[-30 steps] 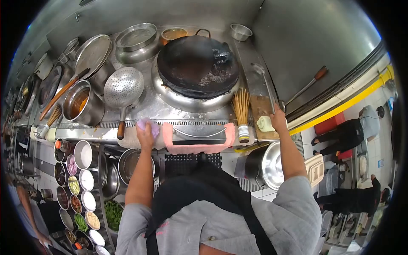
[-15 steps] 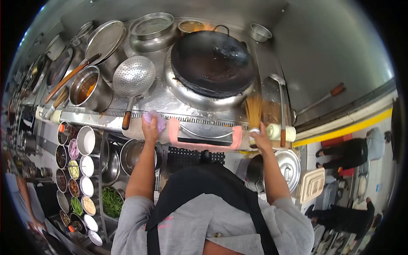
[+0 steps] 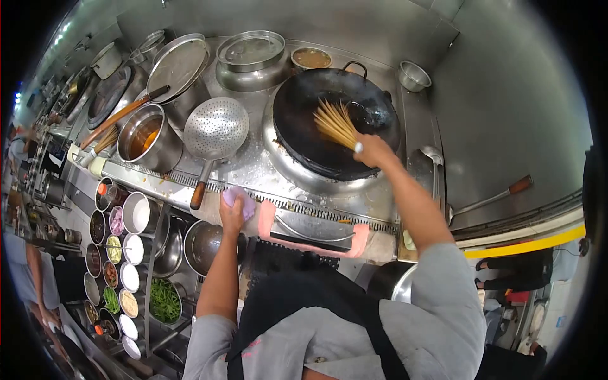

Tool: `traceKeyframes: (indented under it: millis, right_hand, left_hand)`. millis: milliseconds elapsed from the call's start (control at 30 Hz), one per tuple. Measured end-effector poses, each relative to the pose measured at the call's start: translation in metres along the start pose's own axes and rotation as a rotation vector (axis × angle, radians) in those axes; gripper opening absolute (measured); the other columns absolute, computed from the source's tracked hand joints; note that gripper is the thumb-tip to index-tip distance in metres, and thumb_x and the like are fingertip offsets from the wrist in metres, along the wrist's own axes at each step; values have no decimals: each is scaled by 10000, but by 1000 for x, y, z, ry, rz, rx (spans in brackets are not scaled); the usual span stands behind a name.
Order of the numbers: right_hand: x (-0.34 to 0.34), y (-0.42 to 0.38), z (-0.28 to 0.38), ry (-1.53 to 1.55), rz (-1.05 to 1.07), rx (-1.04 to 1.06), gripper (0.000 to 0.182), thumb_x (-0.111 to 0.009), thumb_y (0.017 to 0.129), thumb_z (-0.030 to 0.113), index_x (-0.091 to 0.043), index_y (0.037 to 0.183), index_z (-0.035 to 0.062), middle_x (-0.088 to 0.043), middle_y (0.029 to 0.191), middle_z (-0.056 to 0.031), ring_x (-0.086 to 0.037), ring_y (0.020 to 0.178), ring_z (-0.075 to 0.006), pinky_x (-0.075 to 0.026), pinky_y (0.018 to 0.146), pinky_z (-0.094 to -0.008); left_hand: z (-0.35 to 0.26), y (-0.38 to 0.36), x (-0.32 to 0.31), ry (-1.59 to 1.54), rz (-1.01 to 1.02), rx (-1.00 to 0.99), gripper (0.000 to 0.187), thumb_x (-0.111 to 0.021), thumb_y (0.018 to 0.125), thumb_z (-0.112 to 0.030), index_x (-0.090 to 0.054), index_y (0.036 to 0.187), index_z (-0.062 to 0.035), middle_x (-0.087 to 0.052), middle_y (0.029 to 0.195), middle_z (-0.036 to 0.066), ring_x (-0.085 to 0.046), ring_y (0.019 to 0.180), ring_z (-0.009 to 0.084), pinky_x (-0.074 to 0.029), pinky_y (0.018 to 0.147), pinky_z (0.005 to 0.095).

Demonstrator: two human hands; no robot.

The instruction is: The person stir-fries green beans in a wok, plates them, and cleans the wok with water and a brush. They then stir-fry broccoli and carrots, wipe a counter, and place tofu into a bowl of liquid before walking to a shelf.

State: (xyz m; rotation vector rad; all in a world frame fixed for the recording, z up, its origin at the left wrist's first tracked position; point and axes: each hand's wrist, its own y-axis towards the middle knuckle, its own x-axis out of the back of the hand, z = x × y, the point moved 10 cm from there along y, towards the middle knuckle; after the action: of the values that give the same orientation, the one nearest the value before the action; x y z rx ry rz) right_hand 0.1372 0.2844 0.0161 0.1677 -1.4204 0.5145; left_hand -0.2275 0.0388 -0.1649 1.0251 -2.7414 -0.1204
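Note:
My right hand [image 3: 375, 152] is closed round the white-bound handle of a bamboo wok brush [image 3: 335, 121]. The brush's splayed bristles reach into the large black wok [image 3: 304, 152]; it sits on the round steel burner ring, and dark wet liquid glints at its far right. My left hand [image 3: 232, 215] grips a crumpled purple cloth [image 3: 244, 198] at the counter's front edge. Close to that hand lies a perforated skimmer [image 3: 216, 128] with a wooden handle. Pink cloth wraps both ends of the metal handle bar [image 3: 315, 233] at the front.
A steel pot [image 3: 140, 136] with orange-brown liquid stands left of the skimmer. Behind it are lidded pots [image 3: 251, 50]. At right, a ladle [image 3: 433, 154] lies by the steel wall. Ingredient bowls [image 3: 137, 212] fill the lower left, near another person's arm [image 3: 39, 278].
My right hand has carried the brush from the counter's right front up and left into the wok. My left hand keeps the cloth near the same spot. Flames behind the wok no longer show.

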Motion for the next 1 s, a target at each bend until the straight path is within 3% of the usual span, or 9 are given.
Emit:
traceKeyframes:
  millis: [100, 200, 300, 400, 533, 600, 733, 867, 1000]
  right_hand:
    - [-31, 67, -9, 65, -45, -90, 583, -736, 764, 233, -534, 1295, 99, -650, 1104, -244, -624, 1074, -396, -496, 932, -477]
    - [-18, 13, 16, -34, -38, 166, 762, -750, 770, 247, -425, 1452, 145, -619, 1129, -279, -610, 1066, -428, -490, 924, -474]
    - [-25, 20, -42, -65, 20, 8, 696, -724, 782, 232, -445, 1407, 101, -611, 1156, -252, -615, 1075, -416, -503, 932, -464]
    - [-11, 87, -65, 185, -282, -107, 720, -733, 769, 233, -442, 1414, 102, -622, 1088, -251, -622, 1037, -420, -514, 889, -482]
    - [-15, 91, 34, 178, -266, 194, 707, -722, 768, 208, -435, 1405, 101, -593, 1064, -261, -618, 995, -432, -512, 875, -479]
    - [-17, 40, 53, 178, -135, 379, 718, -721, 763, 204, -431, 1415, 123, -591, 1048, -254, -615, 989, -435, -512, 875, -479]
    - [-20, -14, -34, 31, 155, 247, 657, -712, 763, 202, -485, 1376, 137, -637, 1086, -256, -617, 1026, -435, -513, 882, -480]
    - [-4, 68, -80, 120, -75, 92, 553, -719, 756, 246, -560, 1264, 96, -683, 1024, -236, -654, 962, -419, -525, 868, -478]
    - [-29, 91, -26, 172, -160, 70, 512, -720, 736, 255, -600, 1199, 72, -668, 1016, -262, -648, 966, -406, -519, 850, -489]
  left_hand:
    - [26, -4, 2, -172, 67, 148, 311, -609, 861, -151, -569, 1128, 4, -632, 981, 99, -613, 893, 189, -502, 798, 325]
    - [-19, -28, 21, -346, 1, 268, 319, -600, 877, -172, -575, 1143, 3, -630, 979, 92, -616, 875, 186, -507, 802, 314]
    - [-68, -48, 13, -479, 2, 406, 377, -590, 915, -237, -544, 1201, 4, -630, 1018, 104, -666, 842, 206, -583, 739, 346]
    - [-39, -33, -34, -468, 83, 501, 414, -568, 947, -310, -541, 1217, 4, -638, 1021, 122, -673, 858, 220, -583, 718, 349]
    - [-81, -28, -142, -577, 310, 667, 423, -510, 979, -359, -538, 1214, -8, -647, 1036, 144, -682, 872, 243, -583, 705, 358]
    - [-85, -26, -179, -589, 330, 671, 363, -515, 980, -329, -545, 1158, -15, -656, 994, 145, -686, 830, 245, -586, 684, 356]
    - [-116, -31, -233, -657, 408, 718, 253, -587, 923, -194, -499, 1098, -35, -631, 903, 131, -669, 702, 224, -577, 546, 347]
    - [-113, -30, -259, -694, 367, 777, 191, -540, 841, -17, -455, 1010, -42, -618, 799, 129, -626, 565, 227, -546, 453, 341]
    - [-119, -29, -249, -649, 281, 669, 154, -512, 824, 4, -458, 963, -32, -621, 719, 149, -602, 503, 220, -533, 403, 341]
